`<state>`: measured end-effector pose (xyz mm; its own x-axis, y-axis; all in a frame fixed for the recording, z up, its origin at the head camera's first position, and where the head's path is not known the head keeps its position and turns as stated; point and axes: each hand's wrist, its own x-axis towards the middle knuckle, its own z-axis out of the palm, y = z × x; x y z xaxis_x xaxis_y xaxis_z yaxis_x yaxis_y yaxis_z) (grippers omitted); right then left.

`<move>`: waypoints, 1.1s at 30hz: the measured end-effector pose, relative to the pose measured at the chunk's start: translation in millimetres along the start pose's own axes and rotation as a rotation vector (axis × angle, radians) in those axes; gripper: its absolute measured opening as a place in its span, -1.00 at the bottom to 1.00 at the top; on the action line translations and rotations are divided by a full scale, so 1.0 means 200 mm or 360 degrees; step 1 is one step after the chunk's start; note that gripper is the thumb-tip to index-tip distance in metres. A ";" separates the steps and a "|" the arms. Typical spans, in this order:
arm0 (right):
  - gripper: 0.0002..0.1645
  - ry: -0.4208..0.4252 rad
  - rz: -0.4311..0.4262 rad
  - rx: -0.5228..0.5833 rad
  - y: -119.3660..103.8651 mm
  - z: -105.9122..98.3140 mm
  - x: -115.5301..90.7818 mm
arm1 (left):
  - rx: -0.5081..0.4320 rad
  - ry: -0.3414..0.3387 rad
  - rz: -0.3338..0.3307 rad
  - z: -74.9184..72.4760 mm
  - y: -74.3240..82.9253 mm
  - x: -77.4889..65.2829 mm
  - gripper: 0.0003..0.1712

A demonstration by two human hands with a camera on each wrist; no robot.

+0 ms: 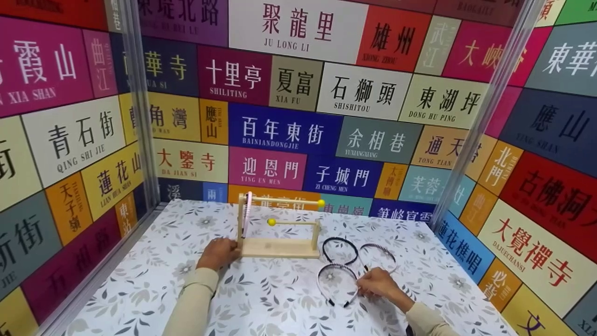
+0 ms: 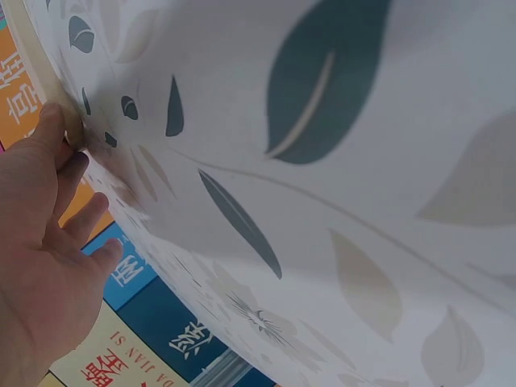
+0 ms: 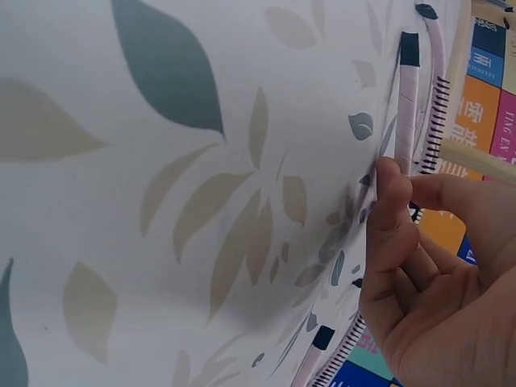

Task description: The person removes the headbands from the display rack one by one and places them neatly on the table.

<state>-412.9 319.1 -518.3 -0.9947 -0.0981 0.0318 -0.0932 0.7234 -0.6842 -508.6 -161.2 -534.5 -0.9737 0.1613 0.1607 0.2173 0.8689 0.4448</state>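
Observation:
A light wooden stand (image 1: 280, 248) with two level pegs, each tipped with a yellow ball, stands on the table. My left hand (image 1: 219, 253) grips the left end of its base; in the left wrist view, the fingers meet a wooden edge (image 2: 68, 121). A pink headband (image 1: 246, 217) hangs on the upper peg, close to the left upright. To the right of the stand, my right hand (image 1: 378, 283) pinches one side of a pale pink headband with dark teeth (image 1: 320, 277). Its black-tipped end (image 3: 409, 81) shows beyond the fingertips in the right wrist view.
A black headband (image 1: 323, 251) and another pinkish toothed headband (image 1: 385, 249) lie on the table just behind the held one. A leaf-patterned cover (image 1: 270, 298) spans the tabletop. Walls with colourful lettered panels (image 1: 284, 128) enclose the back and both sides.

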 end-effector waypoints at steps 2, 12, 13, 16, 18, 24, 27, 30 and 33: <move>-0.83 0.0027 0.0022 -0.0032 0.00 0.00 0.00 | -0.0014 0.0002 -0.0009 0.00 0.00 0.00 -0.91; -0.88 0.0130 -0.0052 -0.0242 -0.02 -0.01 -0.02 | -0.0035 0.0005 -0.0022 0.00 0.00 -0.01 -0.89; -0.88 0.0149 -0.0052 -0.0260 -0.02 -0.01 -0.02 | -0.0038 0.0007 -0.0019 0.00 0.00 -0.01 -0.89; -0.87 0.0208 -0.0037 -0.0278 -0.02 -0.03 -0.01 | 0.0008 0.0020 0.0009 0.00 0.00 0.00 -0.87; -0.84 0.0245 -0.0010 -0.0292 -0.03 -0.05 0.00 | 0.0034 0.0002 0.0005 0.00 0.00 0.00 -0.83; -0.69 0.0332 -0.0014 -0.0297 -0.07 -0.11 0.04 | 0.0029 -0.0059 -0.0045 -0.01 0.01 0.00 -0.79; -0.67 0.0353 -0.0053 -0.0294 -0.10 -0.14 0.06 | 0.0013 -0.0062 -0.0039 -0.01 0.01 0.00 -0.81; -0.64 0.0372 -0.0080 -0.0324 -0.14 -0.15 0.10 | -0.0002 -0.0057 -0.0038 -0.01 0.00 0.00 -0.81; -0.60 0.0379 -0.0108 -0.0349 -0.21 -0.16 0.14 | -0.0016 -0.0056 -0.0059 -0.01 0.00 0.00 -0.80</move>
<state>-438.1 307.7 -466.5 -0.9658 -0.0075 0.2592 -0.1415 0.8530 -0.5024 -508.7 -162.6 -533.3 -0.9829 0.1455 0.1129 0.1815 0.8697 0.4589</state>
